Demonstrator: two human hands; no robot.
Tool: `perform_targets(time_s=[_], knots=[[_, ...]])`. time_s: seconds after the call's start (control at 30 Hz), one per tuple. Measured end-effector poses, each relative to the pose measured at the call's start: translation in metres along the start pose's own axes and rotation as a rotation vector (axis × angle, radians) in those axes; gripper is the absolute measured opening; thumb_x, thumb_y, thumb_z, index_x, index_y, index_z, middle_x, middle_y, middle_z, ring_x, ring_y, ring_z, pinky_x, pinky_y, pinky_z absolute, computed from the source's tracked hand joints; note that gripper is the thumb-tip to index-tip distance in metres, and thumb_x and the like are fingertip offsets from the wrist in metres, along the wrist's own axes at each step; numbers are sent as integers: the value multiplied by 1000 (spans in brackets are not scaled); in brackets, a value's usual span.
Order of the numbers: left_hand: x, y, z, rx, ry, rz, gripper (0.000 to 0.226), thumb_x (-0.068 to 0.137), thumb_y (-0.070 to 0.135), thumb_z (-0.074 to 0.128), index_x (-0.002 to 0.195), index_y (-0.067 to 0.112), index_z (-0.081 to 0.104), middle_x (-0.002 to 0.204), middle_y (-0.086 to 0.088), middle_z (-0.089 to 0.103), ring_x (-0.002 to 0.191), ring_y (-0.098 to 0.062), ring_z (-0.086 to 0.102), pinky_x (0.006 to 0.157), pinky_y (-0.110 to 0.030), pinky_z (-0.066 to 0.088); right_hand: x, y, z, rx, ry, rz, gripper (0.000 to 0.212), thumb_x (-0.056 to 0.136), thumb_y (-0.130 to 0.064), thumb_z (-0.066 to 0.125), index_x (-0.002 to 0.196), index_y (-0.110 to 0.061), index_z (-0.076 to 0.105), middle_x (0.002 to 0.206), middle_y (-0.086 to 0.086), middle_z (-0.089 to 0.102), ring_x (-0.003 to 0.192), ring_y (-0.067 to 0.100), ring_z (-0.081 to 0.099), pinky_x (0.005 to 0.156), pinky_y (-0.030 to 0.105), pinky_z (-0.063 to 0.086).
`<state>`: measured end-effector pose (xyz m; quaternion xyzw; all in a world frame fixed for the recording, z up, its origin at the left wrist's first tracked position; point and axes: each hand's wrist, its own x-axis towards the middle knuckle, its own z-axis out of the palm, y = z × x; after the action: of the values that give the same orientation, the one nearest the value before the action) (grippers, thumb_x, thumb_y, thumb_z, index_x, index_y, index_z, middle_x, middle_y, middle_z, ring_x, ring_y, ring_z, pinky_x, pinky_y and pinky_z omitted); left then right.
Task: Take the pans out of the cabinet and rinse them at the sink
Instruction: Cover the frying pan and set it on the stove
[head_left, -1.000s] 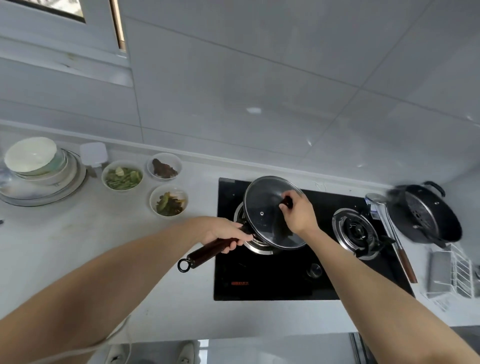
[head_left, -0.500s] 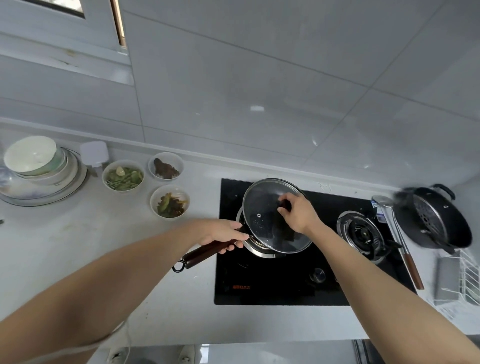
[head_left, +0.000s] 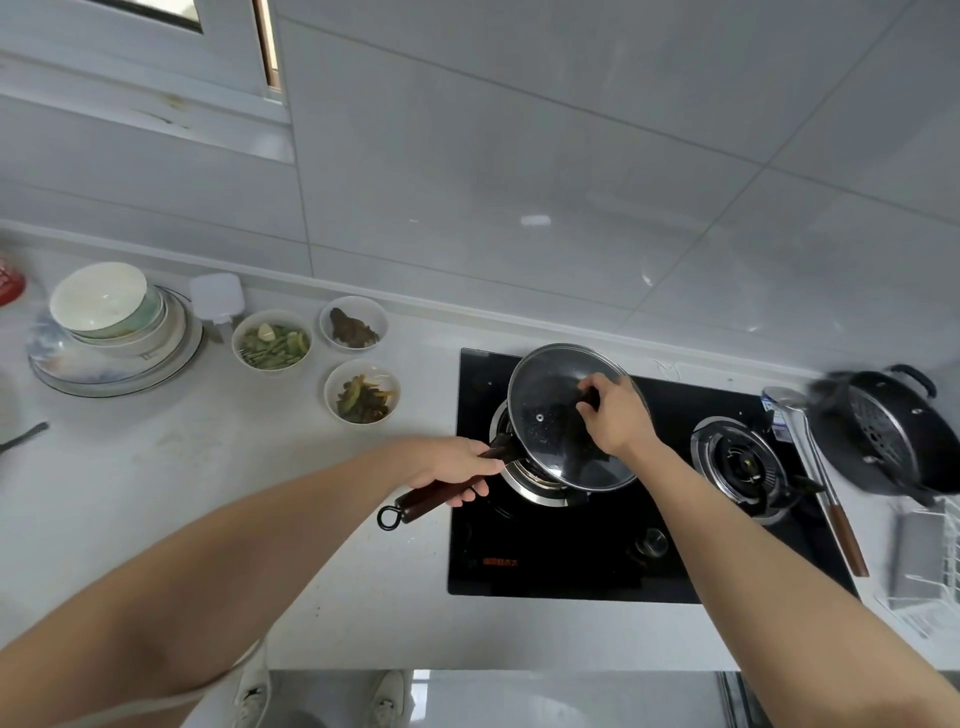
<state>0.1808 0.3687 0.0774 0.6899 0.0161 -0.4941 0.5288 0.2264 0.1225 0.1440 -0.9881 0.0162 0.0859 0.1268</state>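
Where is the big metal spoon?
The spoon lies at the right edge of the stove, between the right burner and the black pot.

A pale tabletop runs along the tiled wall. At its far left edge sits a stack of plates and bowls, with a white box just beside it. Three small bowls of food cluster nearer the middle. A black gas hob is set in toward the right; a black steamer pot and a wire rack occupy the right edge.
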Motion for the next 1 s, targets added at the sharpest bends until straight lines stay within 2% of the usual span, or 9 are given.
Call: perform_targets(time_s=[0.1, 0.2, 0.3, 0.4, 0.5, 0.57, 0.67, 0.87, 1.0], knots=[[2, -2, 1, -7, -4, -4, 17, 101, 39, 52, 111, 27, 57, 91, -3, 62, 61, -8, 55, 56, -21, 53, -1, 0, 4, -19, -5, 13, 30, 98, -21, 57, 128, -17, 55, 129, 14, 45, 88, 31, 63, 92, 42, 52], [1, -2, 1, -5, 6, -25, 20, 100, 40, 53, 114, 27, 57, 96, -5, 65, 63, -9, 57, 57, -22, 53, 0, 0, 1, 6, -38, 50, 33, 98, -22, 58, 131, -18, 54, 131, 16, 44, 89, 33, 64, 95, 41, 50], [-6, 2, 4, 30, 29, -17, 32, 98, 46, 54, 122, 26, 54, 101, -5, 67, 69, -11, 62, 60, -23, 55, -3, -1, -9, -44, -104, 67, 49, 97, -33, 60, 142, -21, 46, 137, 20, 42, 109, 36, 59, 101, 41, 46], [-25, 7, -3, 138, 90, 48, 53, 92, 64, 48, 125, 24, 54, 112, -1, 65, 93, -14, 63, 75, -26, 53, -10, -20, -20, -143, 83, 30, 63, 92, -56, 56, 143, -22, 45, 130, 20, 45, 117, 39, 51, 89, 47, 51], [-62, 9, -24, 2, 214, 57, 64, 95, 62, 46, 141, 18, 45, 130, -6, 61, 111, -18, 61, 93, -31, 50, -17, -85, -19, 69, 186, -118, 55, 91, -59, 55, 131, -21, 55, 121, 15, 54, 108, 34, 58, 87, 44, 53], [-98, 3, -43, -111, 345, 89, 49, 97, 54, 51, 133, 21, 50, 118, -3, 65, 103, -17, 64, 89, -30, 53, -24, -145, -9, 171, 116, -265, 46, 91, -55, 58, 121, -20, 60, 111, 9, 60, 100, 27, 62, 83, 37, 51], [-162, -25, -70, -253, 499, 160, 28, 99, 40, 55, 121, 23, 57, 101, 0, 67, 85, -13, 64, 77, -27, 52, -43, -238, 12, 267, -11, -439, 35, 92, -53, 56, 107, -23, 62, 89, -4, 63, 81, 19, 61, 67, 30, 44], [-318, -132, -120, -409, 811, 163, 30, 99, 36, 57, 123, 18, 61, 109, -5, 68, 92, -17, 66, 84, -32, 54, -111, -396, 65, 281, -170, -706, 18, 92, -45, 60, 95, -27, 59, 67, -13, 58, 66, 11, 57, 54, 22, 35], [-415, -202, -147, -492, 1004, 165, 26, 98, 35, 55, 121, 22, 61, 111, -4, 70, 95, -15, 68, 82, -29, 56, -162, -504, 92, 236, -240, -845, 16, 93, -39, 61, 96, -23, 61, 66, -13, 57, 70, 15, 57, 61, 28, 38]])
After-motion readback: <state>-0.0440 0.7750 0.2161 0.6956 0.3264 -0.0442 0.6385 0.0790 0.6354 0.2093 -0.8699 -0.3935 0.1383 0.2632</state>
